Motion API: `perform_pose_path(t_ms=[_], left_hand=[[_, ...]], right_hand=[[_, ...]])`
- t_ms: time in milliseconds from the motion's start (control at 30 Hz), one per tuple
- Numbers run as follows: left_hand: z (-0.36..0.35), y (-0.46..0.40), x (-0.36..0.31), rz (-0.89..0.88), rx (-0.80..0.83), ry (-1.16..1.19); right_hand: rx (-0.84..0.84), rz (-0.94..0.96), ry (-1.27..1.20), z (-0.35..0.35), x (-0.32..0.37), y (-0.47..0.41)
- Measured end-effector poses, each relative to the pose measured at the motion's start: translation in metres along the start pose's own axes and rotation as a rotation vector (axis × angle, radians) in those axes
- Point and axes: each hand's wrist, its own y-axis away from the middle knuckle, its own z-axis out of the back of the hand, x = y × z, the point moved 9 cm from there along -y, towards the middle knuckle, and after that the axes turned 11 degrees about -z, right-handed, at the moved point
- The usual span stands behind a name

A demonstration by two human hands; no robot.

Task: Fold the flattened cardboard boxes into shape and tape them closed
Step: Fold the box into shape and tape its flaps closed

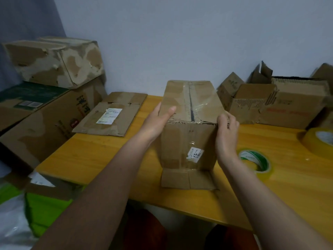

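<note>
The taped box [189, 134] stood mid-table [108, 156], its bottom flaps splayed toward the near table edge. The left hand [158, 120] lay flat and open-fingered against the box's left top edge; the right hand [226, 127] pinched the top right corner where the clear tape ended. I'd say the trick was rubbing that tape end down hard while the left hand braced. Right of the box sat a green-cored tape roll [255, 163], quite near, so little room there. Left and behind it lay a flattened box [111, 114], with more free table.
</note>
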Motion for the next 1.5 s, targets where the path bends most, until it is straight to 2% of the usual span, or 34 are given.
perform_pose_path(t_ms=[100,167,267,333,400,500,567,667,833,900,967,1033,1067,1167,1267,1333,1500], left_hand=[[0.006,0.003,-0.015,-0.131,-0.096,-0.223],[0.014,0.012,-0.028,-0.224,-0.215,-0.386],[0.018,0.034,-0.067,-0.491,-0.402,-0.576],[-0.005,0.047,-0.091,-0.718,-0.365,-0.643],[-0.04,0.059,-0.102,-0.879,-0.254,-0.705],[-0.087,0.072,-0.095,-0.955,-0.099,-0.798],[-0.105,0.076,-0.082,-0.959,-0.048,-0.89],[-0.115,0.075,-0.062,-0.946,-0.059,-1.014],[-0.119,0.074,-0.057,-0.935,-0.123,-0.968],[-0.117,0.077,-0.061,-0.91,-0.161,-0.872],[-0.118,0.088,-0.066,-0.928,-0.179,-0.68],[-0.129,0.102,-0.069,-0.976,-0.123,-0.485],[-0.136,0.104,-0.066,-0.932,-0.07,-0.408],[-0.154,0.094,-0.041,-0.597,0.079,-0.215],[-0.159,0.085,-0.022,-0.366,0.089,-0.055],[-0.159,0.082,-0.018,-0.296,0.069,0.021],[-0.15,0.086,-0.024,-0.285,-0.043,0.147]], right_hand=[[0.058,0.014,0.015,-0.003,-0.002,-0.002],[0.1,0.027,0.048,-0.004,0.001,-0.004],[0.153,0.055,0.066,0.002,0.007,-0.005],[0.147,0.085,0.064,0.012,0.01,-0.006],[0.121,0.114,0.159,0.025,0.009,-0.009],[0.075,0.2,0.478,0.049,-0.001,-0.011],[0.073,0.214,0.72,0.066,-0.018,-0.012],[0.126,0.159,1.021,0.087,-0.051,-0.008],[0.263,0.137,1.437,0.095,-0.09,0.007],[0.268,0.122,1.405,0.099,-0.092,0.007],[0.272,0.103,1.3,0.101,-0.09,0.007],[0.276,0.09,1.164,0.102,-0.081,0.01],[0.276,0.083,1.099,0.102,-0.075,0.012],[0.279,0.088,0.965,0.102,-0.054,0.017],[0.296,0.115,0.929,0.101,-0.036,0.026],[0.309,0.116,0.917,0.101,-0.028,0.032],[0.323,0.129,0.902,0.102,-0.014,0.04]])
